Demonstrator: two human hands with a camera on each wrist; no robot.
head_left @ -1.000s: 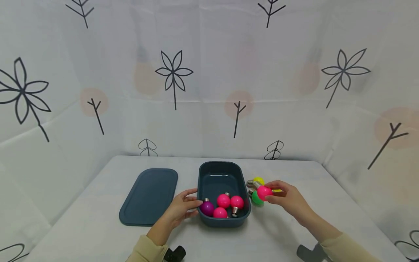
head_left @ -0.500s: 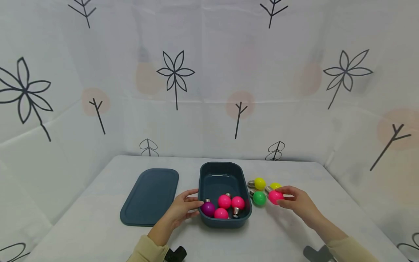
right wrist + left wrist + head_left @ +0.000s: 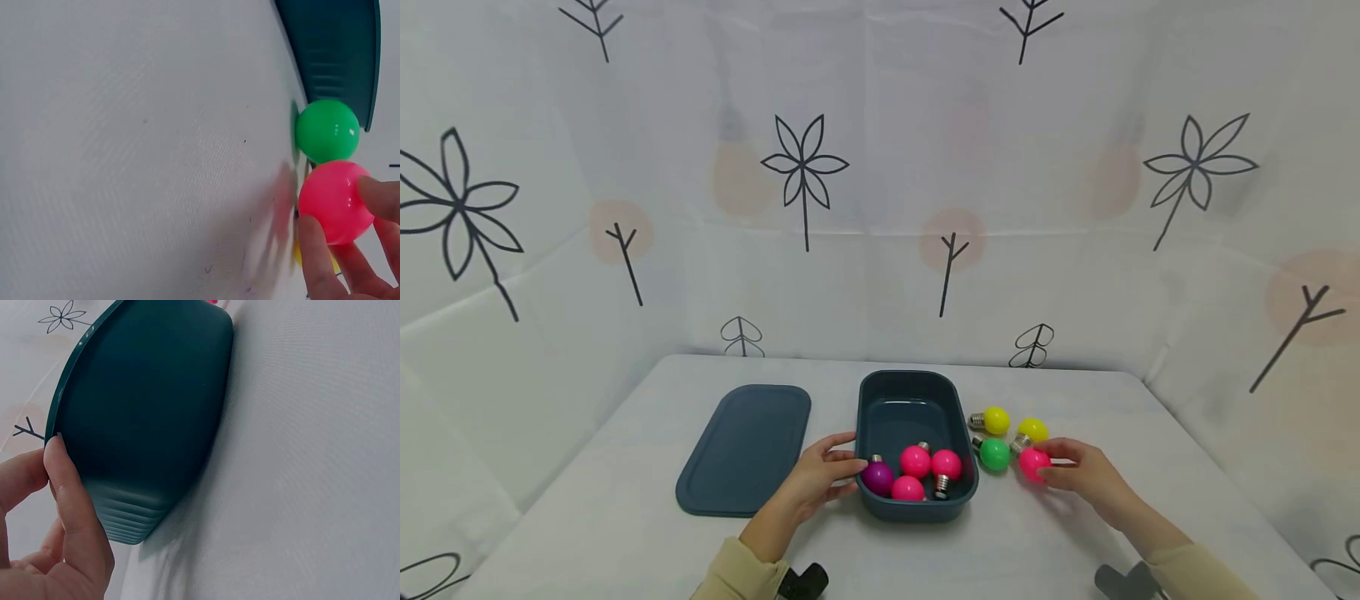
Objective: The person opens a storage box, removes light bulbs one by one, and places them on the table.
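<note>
In the head view my left hand (image 3: pixel 812 483) holds the left rim of a dark blue-green plastic box (image 3: pixel 917 512); the left wrist view shows thumb and finger pinching that rim. A purple light bulb (image 3: pixel 877 477) and several pink ones (image 3: pixel 915 461) lie in the box's near half. Right of the box, my right hand (image 3: pixel 1086 477) pinches a pink light bulb (image 3: pixel 336 201) by its round end, low over the table, metal base pointing away. Beside it lie a green bulb (image 3: pixel 996 455) and two yellow bulbs (image 3: pixel 997 420). Whether the pink bulb touches the table is unclear.
A flat dark blue-green lid (image 3: pixel 743 450) lies on the white table (image 3: pixel 1000 558) left of the box. White cloth (image 3: pixel 880 283) with plant drawings hangs behind and along both sides. A black device (image 3: pixel 802 581) sits at the left wrist.
My right hand has moved right and down toward me with the pink bulb, from over the green and yellow bulbs to beside them. The left hand stays on the box.
</note>
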